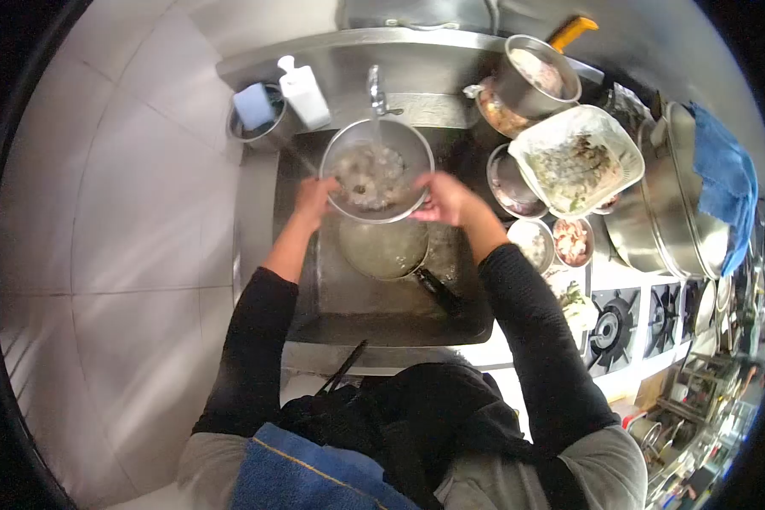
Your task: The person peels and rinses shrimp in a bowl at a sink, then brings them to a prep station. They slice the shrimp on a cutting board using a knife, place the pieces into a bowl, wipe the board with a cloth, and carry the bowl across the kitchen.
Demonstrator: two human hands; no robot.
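Observation:
A round metal bowl [418, 150] is held over the sink under the running faucet [376, 89]. Inside it are pale greyish food pieces [370, 174] in cloudy water, blurred, their kind unclear. My left hand [315, 199] grips the bowl's left rim. On the right side, my right hand [444, 201] has its fingers curled round the rim. Partly hidden beneath the bowl, a pan [382, 248] of cloudy water with a black handle [438, 291] lies in the sink [348, 327].
A white bottle [305, 95] and a metal container [268, 132] holding a blue sponge [253, 107] stand back left. To the right are a lined white basket [569, 161] of food scraps, a pot [535, 78], small bowls of meat [572, 241] and gas burners [612, 325].

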